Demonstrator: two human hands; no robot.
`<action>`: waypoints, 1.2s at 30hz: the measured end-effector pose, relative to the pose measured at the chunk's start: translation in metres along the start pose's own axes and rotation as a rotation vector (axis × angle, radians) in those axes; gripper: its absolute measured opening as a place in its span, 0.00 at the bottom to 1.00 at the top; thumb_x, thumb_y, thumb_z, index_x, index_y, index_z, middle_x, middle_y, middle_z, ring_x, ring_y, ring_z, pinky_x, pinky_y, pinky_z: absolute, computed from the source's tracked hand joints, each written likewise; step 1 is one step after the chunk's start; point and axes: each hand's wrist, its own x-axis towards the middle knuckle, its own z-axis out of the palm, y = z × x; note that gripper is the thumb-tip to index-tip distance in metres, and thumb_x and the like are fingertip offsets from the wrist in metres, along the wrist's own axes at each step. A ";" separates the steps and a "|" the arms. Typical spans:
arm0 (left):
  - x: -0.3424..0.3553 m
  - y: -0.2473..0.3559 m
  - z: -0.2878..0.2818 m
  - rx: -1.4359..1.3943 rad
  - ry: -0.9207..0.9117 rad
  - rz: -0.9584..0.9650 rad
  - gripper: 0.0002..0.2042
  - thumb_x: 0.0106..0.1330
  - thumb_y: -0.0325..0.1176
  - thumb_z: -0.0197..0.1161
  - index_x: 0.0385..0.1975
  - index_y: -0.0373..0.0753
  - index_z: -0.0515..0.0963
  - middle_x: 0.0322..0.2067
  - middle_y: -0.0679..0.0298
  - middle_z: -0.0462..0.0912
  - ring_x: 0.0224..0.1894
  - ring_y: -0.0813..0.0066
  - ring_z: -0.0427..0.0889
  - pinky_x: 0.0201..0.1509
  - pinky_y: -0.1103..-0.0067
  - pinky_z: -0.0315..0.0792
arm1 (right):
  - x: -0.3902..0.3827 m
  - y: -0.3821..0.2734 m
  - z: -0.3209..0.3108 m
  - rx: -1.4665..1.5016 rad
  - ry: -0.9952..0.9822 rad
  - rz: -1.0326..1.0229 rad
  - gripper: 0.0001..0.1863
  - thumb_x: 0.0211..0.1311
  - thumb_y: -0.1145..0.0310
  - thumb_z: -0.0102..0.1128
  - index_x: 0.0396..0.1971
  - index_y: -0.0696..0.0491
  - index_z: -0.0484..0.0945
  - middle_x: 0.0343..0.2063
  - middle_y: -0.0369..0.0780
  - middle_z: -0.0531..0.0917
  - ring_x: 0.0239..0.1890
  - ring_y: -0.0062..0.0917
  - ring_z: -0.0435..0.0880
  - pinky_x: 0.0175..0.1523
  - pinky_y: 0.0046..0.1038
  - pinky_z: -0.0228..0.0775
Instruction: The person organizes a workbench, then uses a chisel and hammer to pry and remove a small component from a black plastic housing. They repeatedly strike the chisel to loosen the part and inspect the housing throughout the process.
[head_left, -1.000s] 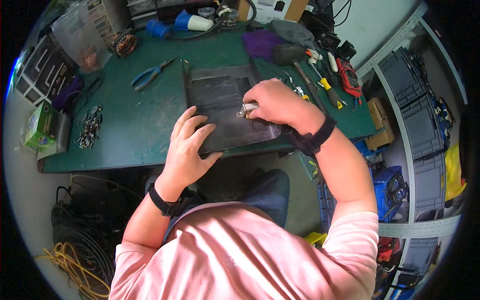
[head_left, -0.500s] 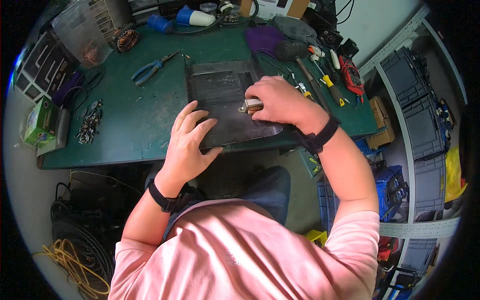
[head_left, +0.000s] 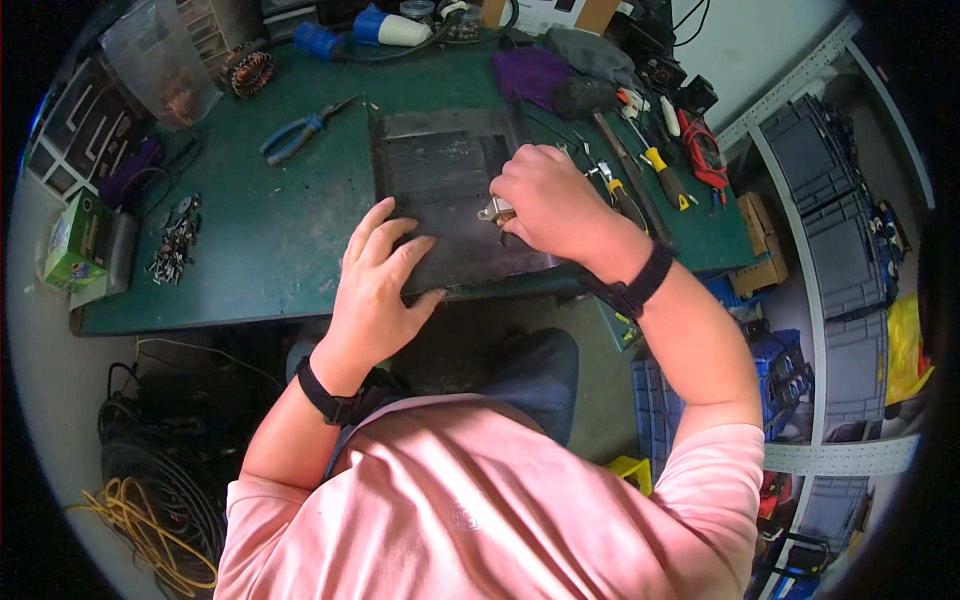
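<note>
A black rectangular tray (head_left: 440,190) with a worn surface lies at the front edge of the green workbench. My left hand (head_left: 375,275) rests at its near left edge, fingers apart, holding nothing. Over the tray's right half, my right hand (head_left: 555,205) is closed around a small metal-framed part (head_left: 495,210). A silver tab with a hole sticks out of that grip toward the left. The part's brownish side shows only a little; the fingers hide the rest.
Blue-handled pliers (head_left: 305,135) and a pile of screws (head_left: 176,245) lie left on the bench (head_left: 260,210). Right of the tray are a yellow-black screwdriver (head_left: 663,175), other hand tools and a red multimeter (head_left: 702,150). A copper coil (head_left: 248,73) and blue plugs (head_left: 320,42) stand at the back.
My right hand has turned slightly, and the small metal part has tilted with it, so less of its brown side shows. My left hand stays in place.
</note>
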 end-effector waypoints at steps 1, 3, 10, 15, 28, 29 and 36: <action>0.001 -0.001 0.000 -0.010 -0.002 -0.012 0.29 0.34 0.26 0.76 0.43 0.37 0.78 0.50 0.53 0.74 0.64 0.47 0.64 0.65 0.60 0.64 | 0.000 0.001 0.000 0.026 -0.052 0.024 0.13 0.41 0.67 0.71 0.30 0.53 0.82 0.30 0.38 0.81 0.41 0.35 0.77 0.51 0.36 0.67; 0.001 -0.002 0.001 -0.017 -0.010 -0.006 0.29 0.34 0.26 0.76 0.44 0.37 0.78 0.50 0.53 0.74 0.64 0.47 0.64 0.65 0.61 0.64 | 0.004 0.003 0.000 0.077 -0.155 0.068 0.13 0.43 0.67 0.70 0.32 0.53 0.83 0.31 0.40 0.82 0.42 0.37 0.78 0.50 0.36 0.68; 0.000 -0.001 -0.002 -0.011 -0.021 -0.010 0.29 0.35 0.26 0.77 0.44 0.37 0.77 0.50 0.54 0.74 0.64 0.48 0.64 0.65 0.61 0.64 | 0.015 0.015 -0.015 0.301 -0.342 0.163 0.16 0.46 0.64 0.69 0.36 0.55 0.84 0.34 0.45 0.84 0.42 0.41 0.81 0.49 0.38 0.71; 0.001 -0.002 -0.002 -0.006 -0.021 -0.010 0.29 0.35 0.26 0.76 0.44 0.37 0.77 0.50 0.54 0.74 0.64 0.48 0.64 0.65 0.61 0.64 | 0.012 0.012 -0.012 0.326 -0.304 0.180 0.16 0.45 0.65 0.70 0.35 0.55 0.84 0.33 0.45 0.84 0.42 0.41 0.80 0.50 0.37 0.70; 0.001 0.000 -0.005 -0.020 -0.057 -0.014 0.30 0.33 0.25 0.77 0.44 0.37 0.77 0.51 0.54 0.74 0.65 0.49 0.63 0.66 0.62 0.63 | -0.044 -0.006 -0.031 0.276 0.175 0.442 0.27 0.48 0.58 0.71 0.47 0.55 0.76 0.38 0.48 0.81 0.44 0.44 0.79 0.49 0.40 0.72; 0.001 0.000 -0.005 -0.014 -0.058 -0.019 0.30 0.33 0.25 0.77 0.44 0.37 0.77 0.51 0.54 0.74 0.65 0.49 0.63 0.66 0.62 0.64 | -0.052 -0.013 -0.030 0.291 0.127 0.514 0.28 0.49 0.56 0.70 0.48 0.55 0.75 0.36 0.49 0.82 0.42 0.45 0.80 0.46 0.41 0.73; 0.001 0.001 -0.006 0.033 -0.063 -0.002 0.29 0.34 0.25 0.77 0.44 0.37 0.77 0.52 0.54 0.74 0.65 0.49 0.64 0.65 0.62 0.64 | -0.083 -0.040 -0.004 0.182 0.048 0.675 0.23 0.58 0.51 0.61 0.18 0.56 0.75 0.21 0.51 0.81 0.28 0.48 0.81 0.34 0.45 0.73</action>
